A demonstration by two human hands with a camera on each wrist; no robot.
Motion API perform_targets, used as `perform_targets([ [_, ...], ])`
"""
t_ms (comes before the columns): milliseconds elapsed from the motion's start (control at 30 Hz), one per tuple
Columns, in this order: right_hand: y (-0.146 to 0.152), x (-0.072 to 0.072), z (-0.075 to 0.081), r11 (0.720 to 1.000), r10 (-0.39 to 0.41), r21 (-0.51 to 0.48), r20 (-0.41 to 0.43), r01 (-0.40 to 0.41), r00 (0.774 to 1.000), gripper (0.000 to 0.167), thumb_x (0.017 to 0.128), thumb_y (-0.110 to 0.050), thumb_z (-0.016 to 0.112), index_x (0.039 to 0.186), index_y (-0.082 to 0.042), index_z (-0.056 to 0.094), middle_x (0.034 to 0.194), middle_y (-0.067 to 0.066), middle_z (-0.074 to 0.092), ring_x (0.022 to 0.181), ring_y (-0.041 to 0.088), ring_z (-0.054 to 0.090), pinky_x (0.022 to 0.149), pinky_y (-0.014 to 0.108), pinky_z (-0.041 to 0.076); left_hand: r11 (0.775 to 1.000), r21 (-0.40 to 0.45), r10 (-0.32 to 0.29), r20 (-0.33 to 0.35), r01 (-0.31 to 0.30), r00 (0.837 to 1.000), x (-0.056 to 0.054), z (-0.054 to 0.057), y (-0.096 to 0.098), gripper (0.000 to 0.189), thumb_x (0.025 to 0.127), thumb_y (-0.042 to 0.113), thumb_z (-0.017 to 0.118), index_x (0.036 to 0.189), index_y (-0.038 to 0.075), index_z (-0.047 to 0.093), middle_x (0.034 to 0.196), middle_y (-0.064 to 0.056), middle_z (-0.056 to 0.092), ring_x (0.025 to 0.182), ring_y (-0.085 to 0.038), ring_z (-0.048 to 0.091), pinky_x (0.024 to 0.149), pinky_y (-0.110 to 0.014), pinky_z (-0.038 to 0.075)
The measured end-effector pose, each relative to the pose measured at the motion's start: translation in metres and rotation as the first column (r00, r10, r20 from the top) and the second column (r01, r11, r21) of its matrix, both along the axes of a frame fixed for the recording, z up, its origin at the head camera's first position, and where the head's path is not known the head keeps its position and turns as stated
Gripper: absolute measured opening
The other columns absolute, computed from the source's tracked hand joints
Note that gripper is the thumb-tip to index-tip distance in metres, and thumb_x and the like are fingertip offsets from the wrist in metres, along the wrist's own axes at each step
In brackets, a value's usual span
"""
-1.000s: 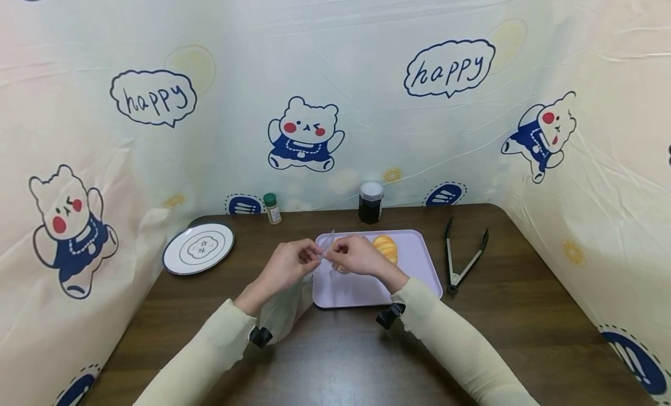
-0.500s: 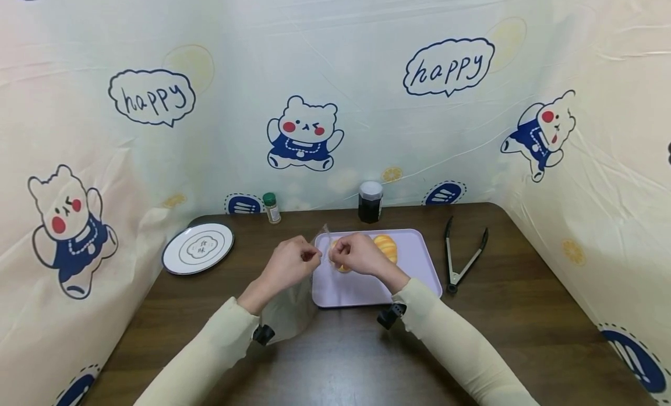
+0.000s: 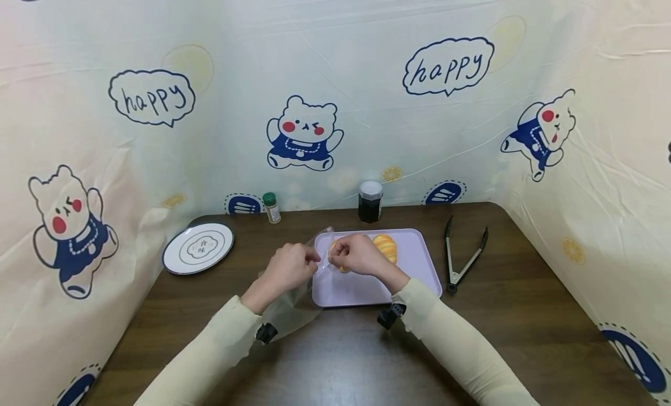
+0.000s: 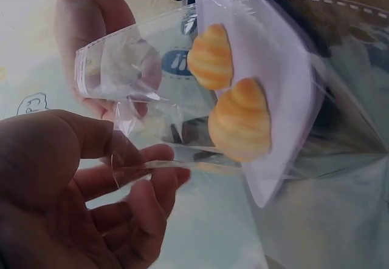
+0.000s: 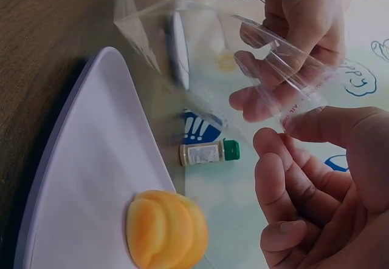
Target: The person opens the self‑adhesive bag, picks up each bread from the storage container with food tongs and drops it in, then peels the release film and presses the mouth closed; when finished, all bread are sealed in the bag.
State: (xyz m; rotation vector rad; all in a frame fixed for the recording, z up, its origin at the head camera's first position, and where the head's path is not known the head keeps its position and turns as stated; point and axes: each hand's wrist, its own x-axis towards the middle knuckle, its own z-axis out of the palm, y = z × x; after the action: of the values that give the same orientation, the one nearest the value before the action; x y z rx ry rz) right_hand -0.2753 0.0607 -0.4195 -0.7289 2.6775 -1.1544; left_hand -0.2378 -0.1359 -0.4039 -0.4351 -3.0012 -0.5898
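Observation:
Between both hands stretches a clear plastic bag, its mouth spread somewhat apart. My left hand pinches one edge of the film between thumb and fingers. The opposite edge is pinched by thumb and index finger of my right hand. Beneath them lies a lilac tray with two striped yellow-orange bread rolls, seen through the film in the left wrist view. One roll shows at the tray's back; the other is mostly hidden behind my right hand in the head view.
At the left stands a white plate with a dark rim. A green-capped shaker and a dark jar with a white lid are at the back. Black-tipped tongs lie spread right of the tray.
My hands, close together one second ago, have drawn slightly apart, the left one moving left. The bag's mouth has widened between them. My right hand has barely moved.

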Motion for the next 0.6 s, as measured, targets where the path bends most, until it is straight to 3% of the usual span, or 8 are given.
perform_targets([
  [167,-0.0006,0.0007,0.0000,1.000,-0.009,0.007,-0.010,0.009,1.000,0.026,0.092,-0.035,0.068,0.076,-0.015,0.072,0.066,-0.002,0.069,0.057,0.006,0.055,0.052,0.022,0.040,0.999,0.035,-0.036,0.000,0.036,0.999,0.0006,-0.0018,0.0024,0.019,0.084,0.009,0.065,0.095,0.008,0.080,0.092,-0.006,0.075,0.072,-0.014,0.061,0.059,-0.028,0.052],
  [300,-0.0008,0.0002,-0.0001,0.999,-0.024,0.021,-0.015,0.024,1.000,0.036,0.094,-0.043,0.064,0.075,-0.013,0.072,0.067,0.001,0.070,0.054,0.007,0.053,0.051,0.022,0.037,0.999,0.026,-0.038,0.016,0.038,0.999,0.0022,-0.0015,0.0034,0.021,0.082,0.015,0.069,0.099,0.009,0.080,0.098,-0.007,0.074,0.071,-0.014,0.060,0.059,-0.028,0.052],
  [467,-0.0012,-0.0021,-0.0012,0.999,-0.031,0.036,-0.057,0.033,0.998,0.024,0.092,-0.030,0.068,0.073,-0.017,0.069,0.067,-0.004,0.071,0.056,0.004,0.055,0.052,0.021,0.040,0.999,-0.044,0.002,0.013,-0.002,1.000,0.0048,0.0006,0.0048,0.038,0.083,0.035,0.074,0.112,0.011,0.077,0.111,-0.008,0.072,0.079,-0.020,0.064,0.066,-0.040,0.056],
  [600,-0.0013,-0.0028,-0.0014,0.997,-0.070,0.039,-0.025,0.071,0.997,0.021,0.093,-0.030,0.068,0.078,-0.016,0.070,0.068,-0.003,0.073,0.055,0.005,0.059,0.052,0.023,0.042,0.996,-0.074,0.052,0.005,-0.051,0.999,0.0047,0.0015,0.0059,0.049,0.082,0.041,0.078,0.120,0.011,0.073,0.115,-0.009,0.070,0.080,-0.024,0.065,0.067,-0.042,0.057],
])
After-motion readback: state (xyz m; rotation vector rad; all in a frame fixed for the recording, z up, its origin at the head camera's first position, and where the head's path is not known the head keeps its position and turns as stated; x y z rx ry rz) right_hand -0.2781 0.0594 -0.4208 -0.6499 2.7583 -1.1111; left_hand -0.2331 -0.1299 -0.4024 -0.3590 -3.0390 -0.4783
